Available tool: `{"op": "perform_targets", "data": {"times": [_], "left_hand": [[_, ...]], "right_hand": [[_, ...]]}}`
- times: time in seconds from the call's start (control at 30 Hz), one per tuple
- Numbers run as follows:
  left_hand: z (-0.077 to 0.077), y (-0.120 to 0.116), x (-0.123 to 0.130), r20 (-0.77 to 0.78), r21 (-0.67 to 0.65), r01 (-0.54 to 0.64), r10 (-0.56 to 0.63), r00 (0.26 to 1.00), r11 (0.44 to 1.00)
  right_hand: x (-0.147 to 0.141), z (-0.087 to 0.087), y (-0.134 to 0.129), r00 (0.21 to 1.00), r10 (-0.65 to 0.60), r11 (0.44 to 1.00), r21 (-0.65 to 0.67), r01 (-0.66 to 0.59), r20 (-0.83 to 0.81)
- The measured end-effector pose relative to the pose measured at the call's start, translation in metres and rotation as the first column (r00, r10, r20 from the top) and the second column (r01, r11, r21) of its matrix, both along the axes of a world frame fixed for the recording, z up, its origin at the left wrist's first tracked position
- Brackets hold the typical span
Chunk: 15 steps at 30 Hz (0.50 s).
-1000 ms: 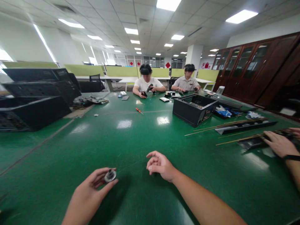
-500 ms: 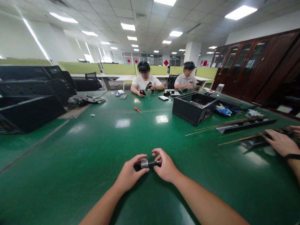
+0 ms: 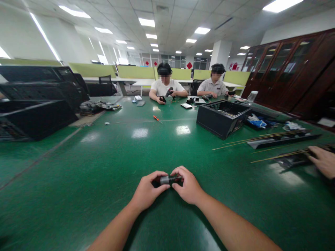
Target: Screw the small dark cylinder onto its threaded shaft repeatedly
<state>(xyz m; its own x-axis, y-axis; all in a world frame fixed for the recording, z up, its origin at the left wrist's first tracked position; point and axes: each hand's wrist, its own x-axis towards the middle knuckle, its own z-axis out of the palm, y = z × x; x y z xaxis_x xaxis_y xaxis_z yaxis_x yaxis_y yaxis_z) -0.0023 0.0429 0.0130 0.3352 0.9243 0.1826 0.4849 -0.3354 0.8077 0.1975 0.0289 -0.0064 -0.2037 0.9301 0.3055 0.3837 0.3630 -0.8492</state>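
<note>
Low in the middle of the head view, a short cylindrical tool (image 3: 164,180) lies level between my two hands. It has a silver collar, a dark ribbed section and a thin shaft pointing right. My left hand (image 3: 149,191) is closed round its left end, thumb in front and fingers behind, hiding that end. Curled about the thin shaft is my right hand (image 3: 187,184), its thumb and fingers closing at the dark section. Fingers cover the shaft's tip, so the exact kind of tool is unclear.
An orange screwdriver (image 3: 157,119) lies farther out on the green table (image 3: 110,174). A black computer case (image 3: 221,120) stands at right, near thin rods (image 3: 272,155) and a co-worker's hand (image 3: 323,161). More cases (image 3: 39,118) are stacked left. Two people sit opposite.
My right hand has closed in on the tool, its fingers nearer the dark ribbed section and my left hand. The view has turned slightly left; the co-worker's hand shows less at the right edge.
</note>
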Motion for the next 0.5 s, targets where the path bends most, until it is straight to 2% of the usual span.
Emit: {"op": "perform_targets", "data": {"times": [0.5], "left_hand": [[-0.0035, 0.0023, -0.0008, 0.007, -0.025, -0.007, 0.007, 1.000, 1.000]], "right_hand": [[-0.0005, 0.0005, -0.0006, 1.000, -0.011, 1.000, -0.002, 0.011, -0.029]]}}
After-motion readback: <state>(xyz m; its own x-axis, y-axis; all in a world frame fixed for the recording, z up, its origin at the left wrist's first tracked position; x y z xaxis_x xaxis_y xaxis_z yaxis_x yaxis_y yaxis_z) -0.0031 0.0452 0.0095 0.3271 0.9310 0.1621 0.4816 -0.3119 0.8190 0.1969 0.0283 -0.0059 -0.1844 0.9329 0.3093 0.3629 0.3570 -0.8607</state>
